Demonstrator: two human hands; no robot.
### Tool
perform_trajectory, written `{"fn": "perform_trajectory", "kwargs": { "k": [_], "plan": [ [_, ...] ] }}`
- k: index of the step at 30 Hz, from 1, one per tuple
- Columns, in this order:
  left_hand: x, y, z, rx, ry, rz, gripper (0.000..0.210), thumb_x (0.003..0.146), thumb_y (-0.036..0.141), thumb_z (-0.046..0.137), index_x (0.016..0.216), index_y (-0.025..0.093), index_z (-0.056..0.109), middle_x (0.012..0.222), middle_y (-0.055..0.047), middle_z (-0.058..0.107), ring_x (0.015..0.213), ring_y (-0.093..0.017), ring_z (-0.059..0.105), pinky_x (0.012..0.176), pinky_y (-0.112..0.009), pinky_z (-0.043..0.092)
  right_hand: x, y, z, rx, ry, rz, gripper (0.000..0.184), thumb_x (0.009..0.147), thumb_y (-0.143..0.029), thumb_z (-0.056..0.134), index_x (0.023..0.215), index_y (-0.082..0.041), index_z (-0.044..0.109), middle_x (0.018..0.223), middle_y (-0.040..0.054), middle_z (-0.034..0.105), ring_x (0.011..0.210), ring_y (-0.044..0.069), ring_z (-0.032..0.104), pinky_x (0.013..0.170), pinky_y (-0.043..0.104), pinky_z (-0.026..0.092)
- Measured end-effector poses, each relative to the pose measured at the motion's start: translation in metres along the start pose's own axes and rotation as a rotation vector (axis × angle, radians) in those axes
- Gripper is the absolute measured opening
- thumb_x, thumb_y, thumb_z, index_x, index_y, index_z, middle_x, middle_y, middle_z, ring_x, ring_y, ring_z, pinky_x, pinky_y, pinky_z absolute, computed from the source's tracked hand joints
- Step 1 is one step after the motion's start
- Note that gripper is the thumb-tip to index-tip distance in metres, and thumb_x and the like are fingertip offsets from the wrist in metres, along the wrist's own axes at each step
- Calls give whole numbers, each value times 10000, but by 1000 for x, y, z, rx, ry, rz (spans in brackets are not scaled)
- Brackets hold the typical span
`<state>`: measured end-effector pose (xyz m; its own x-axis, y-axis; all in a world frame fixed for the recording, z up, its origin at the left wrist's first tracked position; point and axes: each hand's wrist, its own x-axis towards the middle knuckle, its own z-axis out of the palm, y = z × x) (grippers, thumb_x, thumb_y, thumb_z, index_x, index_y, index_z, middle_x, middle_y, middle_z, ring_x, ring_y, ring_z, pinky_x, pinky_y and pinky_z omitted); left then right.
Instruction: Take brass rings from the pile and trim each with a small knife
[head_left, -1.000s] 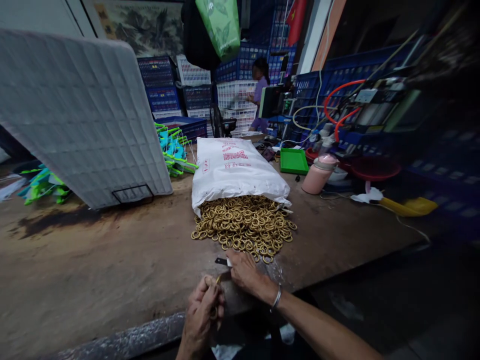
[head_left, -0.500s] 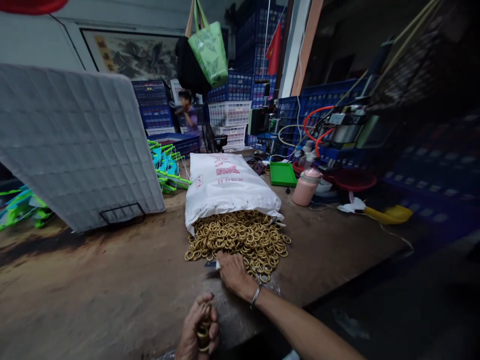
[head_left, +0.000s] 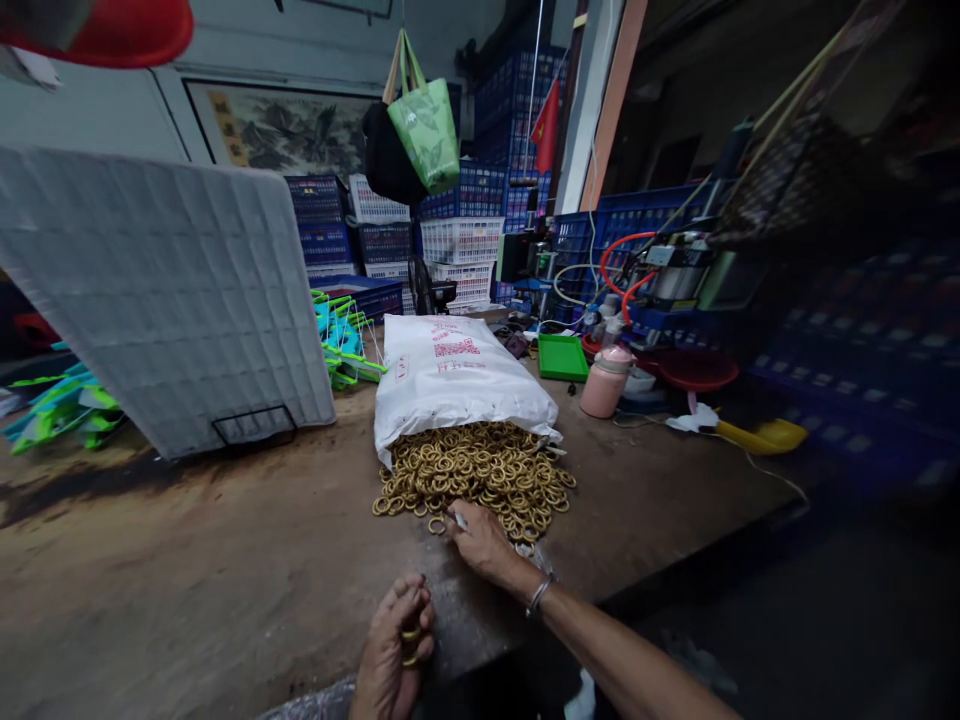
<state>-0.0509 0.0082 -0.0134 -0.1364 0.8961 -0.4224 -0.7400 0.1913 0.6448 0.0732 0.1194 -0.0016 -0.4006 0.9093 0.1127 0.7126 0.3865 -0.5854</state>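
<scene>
A heap of brass-coloured rings (head_left: 469, 465) spills from the mouth of a white printed sack (head_left: 465, 375) lying on the table. My left hand (head_left: 395, 630) is curled closed around several brass rings, near the table's front edge. My right hand (head_left: 486, 543) reaches to the near edge of the heap, its fingers bent together and pointing down. Something small and white (head_left: 460, 521) shows at those fingers; what they pinch is hidden. One loose ring (head_left: 436, 525) lies just left of the fingertips. A metal bracelet (head_left: 538, 594) circles the right wrist.
On the left a grey quilted panel (head_left: 172, 300) stands upright, with green and blue plastic pieces (head_left: 345, 345) behind it. To the right are a green tray (head_left: 562, 358), a pink bottle (head_left: 606, 382) and a yellow scoop (head_left: 765, 436). Crates (head_left: 461, 240) are stacked behind.
My right hand has shifted slightly right, and the dark flat piece by its fingers no longer shows. My left hand still grips rings. The person in the background is out of sight.
</scene>
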Motion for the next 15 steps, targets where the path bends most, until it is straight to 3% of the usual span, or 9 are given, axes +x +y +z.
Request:
{"fn": "perform_trajectory", "kwargs": {
  "k": [5,10,15],
  "plan": [
    [-5,-4,3,137,54,123,443,563,377,715,916,167,551,495,73,486,355,-31,375,320,-126,215,-24,-16,-7,249,-128,-64,165,779,-210,424,665,-147,525,568,-45,441,550,77,370,496,180,245],
    [-13,-12,-2,294,-4,188,437,614,461,646,937,182,552,411,99,422,306,-39,339,317,-141,232,-51,-34,-15,386,-334,-101,234,795,-328,447,666,-142,507,547,-63,367,528,68,315,470,172,239],
    [-22,-18,-7,320,-63,234,335,658,454,614,806,160,550,392,87,428,307,-34,317,316,-137,228,-65,-44,-22,377,-331,-124,299,809,-395,421,668,-143,500,579,-49,395,564,78,341,490,176,265]
  ]
}}
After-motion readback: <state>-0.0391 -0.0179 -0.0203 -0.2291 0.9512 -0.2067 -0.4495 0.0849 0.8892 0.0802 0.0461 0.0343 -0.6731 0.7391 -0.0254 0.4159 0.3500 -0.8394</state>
